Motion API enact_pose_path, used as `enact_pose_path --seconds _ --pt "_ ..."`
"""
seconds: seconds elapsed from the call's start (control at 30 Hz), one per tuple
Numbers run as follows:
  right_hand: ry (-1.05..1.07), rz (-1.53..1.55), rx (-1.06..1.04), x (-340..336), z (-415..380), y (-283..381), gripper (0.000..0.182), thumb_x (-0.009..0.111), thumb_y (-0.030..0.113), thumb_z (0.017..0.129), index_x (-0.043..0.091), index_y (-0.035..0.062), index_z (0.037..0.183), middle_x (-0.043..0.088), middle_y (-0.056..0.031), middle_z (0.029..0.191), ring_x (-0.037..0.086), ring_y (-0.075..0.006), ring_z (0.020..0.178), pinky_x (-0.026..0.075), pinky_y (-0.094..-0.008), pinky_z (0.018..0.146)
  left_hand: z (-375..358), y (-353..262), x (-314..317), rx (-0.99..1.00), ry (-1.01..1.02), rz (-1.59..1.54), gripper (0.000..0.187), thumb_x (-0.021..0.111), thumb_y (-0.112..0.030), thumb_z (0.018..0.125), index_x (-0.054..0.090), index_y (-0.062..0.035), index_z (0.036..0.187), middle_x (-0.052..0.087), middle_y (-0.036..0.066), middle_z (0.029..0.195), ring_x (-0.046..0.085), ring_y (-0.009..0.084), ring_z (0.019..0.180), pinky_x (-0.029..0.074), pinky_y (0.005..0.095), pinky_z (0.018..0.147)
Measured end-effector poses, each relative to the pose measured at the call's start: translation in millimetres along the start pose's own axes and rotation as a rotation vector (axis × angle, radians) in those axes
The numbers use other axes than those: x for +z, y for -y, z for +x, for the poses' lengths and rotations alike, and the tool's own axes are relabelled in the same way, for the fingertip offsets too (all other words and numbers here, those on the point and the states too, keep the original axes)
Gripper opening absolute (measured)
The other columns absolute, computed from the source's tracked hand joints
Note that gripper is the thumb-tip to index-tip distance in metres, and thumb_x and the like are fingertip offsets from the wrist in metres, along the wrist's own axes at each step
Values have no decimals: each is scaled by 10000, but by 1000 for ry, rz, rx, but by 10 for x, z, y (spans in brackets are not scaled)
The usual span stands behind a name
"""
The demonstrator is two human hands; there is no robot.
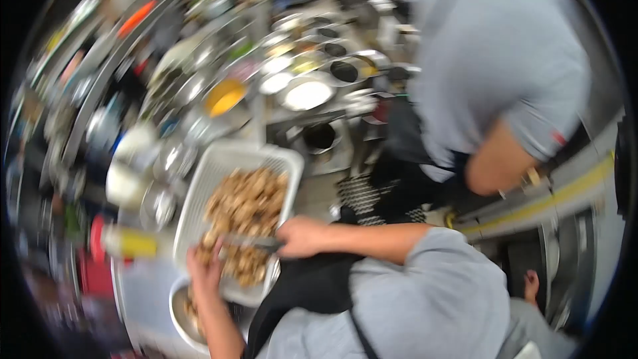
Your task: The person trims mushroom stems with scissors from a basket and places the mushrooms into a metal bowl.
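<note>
A white plastic basket (188, 209) with a pile of brown food pieces (246, 203), perhaps mushrooms, lies in front of me. My right hand (300, 237) grips the dark handle of a knife (247, 240) over the basket's near half, the blade pointing left. Close to the blade tip, at the basket's left side, my left hand (205, 266) has its fingers bent together among the pieces; blur hides what they hold. Below my left forearm is a white bowl (178, 319) with similar brown pieces inside.
A co-worker in a grey shirt (495, 60) stands at the right. Food containers (307, 95) line the counter ahead, and a pan of orange food (224, 98) stands beyond the basket. A yellow bottle with a red cap (129, 241) is at the left. Another person's hand (531, 284) shows lower right.
</note>
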State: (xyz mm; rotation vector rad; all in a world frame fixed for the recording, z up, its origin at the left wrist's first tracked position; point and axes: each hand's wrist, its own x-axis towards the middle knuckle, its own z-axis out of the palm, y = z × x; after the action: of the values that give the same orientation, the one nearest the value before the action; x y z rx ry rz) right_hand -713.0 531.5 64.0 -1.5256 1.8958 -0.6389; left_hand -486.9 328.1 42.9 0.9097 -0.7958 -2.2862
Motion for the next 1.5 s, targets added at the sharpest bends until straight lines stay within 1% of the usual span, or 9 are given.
enact_pose_path --seconds 0.13,0.17,0.37,0.7,1.17,1.33,1.4,1.47,1.5 --pt "39 -10 134 -342 10 220 530 704 521 760 713 -1 848 681 -216 795 671 -394 802 529 -472 726 95 9 -87 -7 -136 -14 398 423 -226 967 504 -2 1286 614 150 1268 653 309 1129 375 247 492" --pt "74 -32 178 -420 -35 360 554 712 543 755 707 -3 850 680 -216 796 671 -395 807 528 -467 730 -9 -47 53 21 -149 56 359 455 -226 980 516 30 1223 625 181 1219 689 274 1036 467 223 445" --pt "34 -126 154 -344 -79 512 602 726 586 746 667 -6 835 670 -222 797 665 -400 824 525 -462 749 -223 -90 229 6 -98 84 370 373 -254 1033 530 9 1241 669 116 1141 651 150 767 408 207 456" --pt "22 -332 -2 -168 59 566 479 685 466 796 627 -7 849 670 -211 798 667 -397 815 531 -473 748 -264 4 261 4 -160 227 360 476 -304 1030 573 43 1030 633 153 881 591 162 567 412 234 405" --pt "205 -315 113 -183 44 549 387 661 380 811 690 -5 828 685 -237 815 676 -400 851 542 -471 801 -311 101 177 -80 -185 314 339 504 -266 1017 609 55 1013 664 146 801 592 172 531 424 261 410" --pt "190 -162 135 -456 1 461 476 710 470 774 700 -6 758 673 -224 778 670 -381 798 536 -457 758 -220 -135 190 -30 -268 422 301 451 -225 988 605 32 1013 658 128 796 600 193 539 442 267 433" --pt "91 -49 198 -525 3 357 521 753 486 750 685 -31 750 646 -214 690 655 -368 680 516 -435 658 -127 -299 168 48 -290 151 295 422 -239 975 573 7 1036 636 102 827 631 204 586 465 281 438" --pt "-1 45 253 -555 13 295 502 762 460 750 682 -36 750 635 -208 660 645 -352 631 503 -424 625 248 -275 -107 44 -333 152 244 513 -263 947 588 -34 984 622 92 771 652 229 623 473 308 447" --pt "-24 11 270 -542 32 247 502 765 462 749 685 -34 753 634 -205 655 643 -330 621 506 -417 629 425 -236 -150 131 -353 562 255 572 -278 913 598 -35 987 631 107 758 664 224 658 484 318 467"
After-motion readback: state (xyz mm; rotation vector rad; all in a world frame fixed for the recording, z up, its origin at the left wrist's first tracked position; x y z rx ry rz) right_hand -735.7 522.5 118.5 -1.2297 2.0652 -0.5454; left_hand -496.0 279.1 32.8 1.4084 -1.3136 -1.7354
